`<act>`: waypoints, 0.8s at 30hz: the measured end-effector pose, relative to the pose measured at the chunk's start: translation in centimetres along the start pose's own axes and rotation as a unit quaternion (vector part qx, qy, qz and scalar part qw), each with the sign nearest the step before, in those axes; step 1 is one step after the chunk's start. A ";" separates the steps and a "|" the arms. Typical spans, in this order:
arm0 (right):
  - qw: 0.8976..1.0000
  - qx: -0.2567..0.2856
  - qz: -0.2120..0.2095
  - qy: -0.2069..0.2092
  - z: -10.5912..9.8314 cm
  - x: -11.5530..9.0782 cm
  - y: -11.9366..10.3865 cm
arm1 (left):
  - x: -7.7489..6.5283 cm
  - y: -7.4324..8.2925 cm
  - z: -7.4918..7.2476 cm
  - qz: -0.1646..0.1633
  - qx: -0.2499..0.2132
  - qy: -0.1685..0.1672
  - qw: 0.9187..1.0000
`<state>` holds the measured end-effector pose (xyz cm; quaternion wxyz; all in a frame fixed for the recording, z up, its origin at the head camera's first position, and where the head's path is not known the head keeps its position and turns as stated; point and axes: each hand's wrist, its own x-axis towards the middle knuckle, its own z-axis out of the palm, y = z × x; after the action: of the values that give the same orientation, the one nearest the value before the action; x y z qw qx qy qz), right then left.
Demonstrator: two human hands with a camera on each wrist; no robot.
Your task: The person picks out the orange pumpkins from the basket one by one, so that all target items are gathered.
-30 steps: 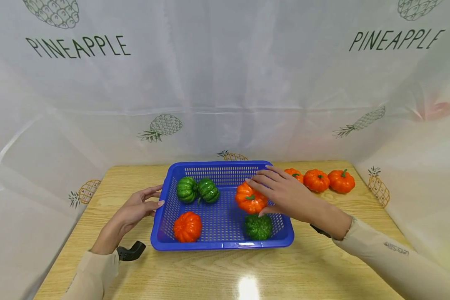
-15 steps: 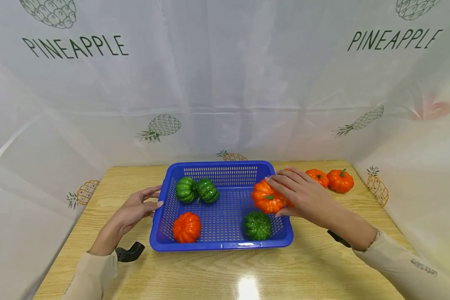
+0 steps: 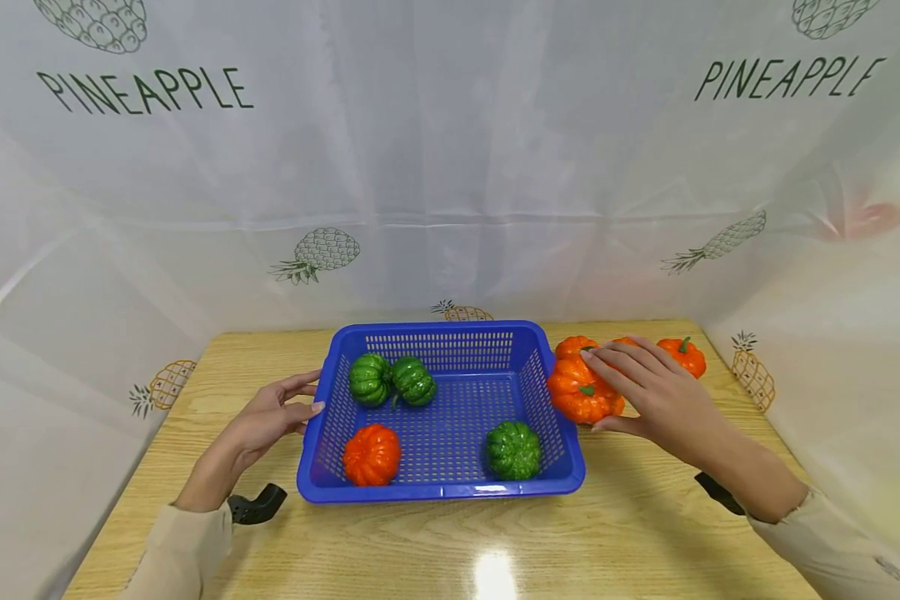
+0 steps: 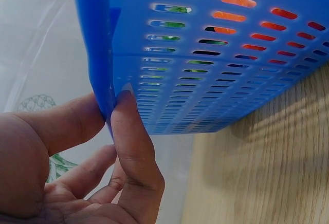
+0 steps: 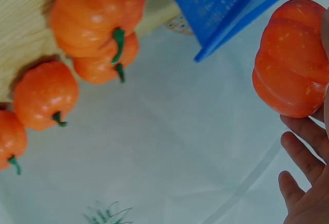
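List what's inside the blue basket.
Two green pumpkins at back left, a green one at front right, an orange one at front left. The basket floor beneath them is hidden.

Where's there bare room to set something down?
In the basket: mid-floor, between the two green pumpkins, the lone orange pumpkin and the single green pumpkin. On the table: the strip in front of the basket. Crowded: right of the basket, where orange pumpkins bunch about the right hand.

Right hand (image 3: 663,400) mostly hides one pumpkin (image 3: 626,341) (head view).
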<state>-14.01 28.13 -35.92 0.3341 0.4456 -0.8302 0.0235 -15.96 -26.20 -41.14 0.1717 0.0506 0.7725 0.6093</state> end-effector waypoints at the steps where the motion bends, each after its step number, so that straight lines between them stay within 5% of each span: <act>1: 1.000 0.001 0.004 0.001 0.0 -0.3 0.1 | 0.0 0.0 0.0 0.000 0.001 0.000 1.000; 12: 0.998 0.034 0.045 -0.010 0.0 -3.3 1.0 | -0.1 0.0 0.0 -0.004 -0.006 -0.003 1.000; 24: 0.996 0.011 0.092 -0.019 0.2 -7.1 2.5 | 0.0 0.0 0.0 -0.007 -0.002 0.000 1.000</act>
<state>-13.31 34.76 -39.48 0.3099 0.3715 -0.8734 0.0546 -15.97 -26.19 -41.14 0.1760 0.0443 0.7716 0.6096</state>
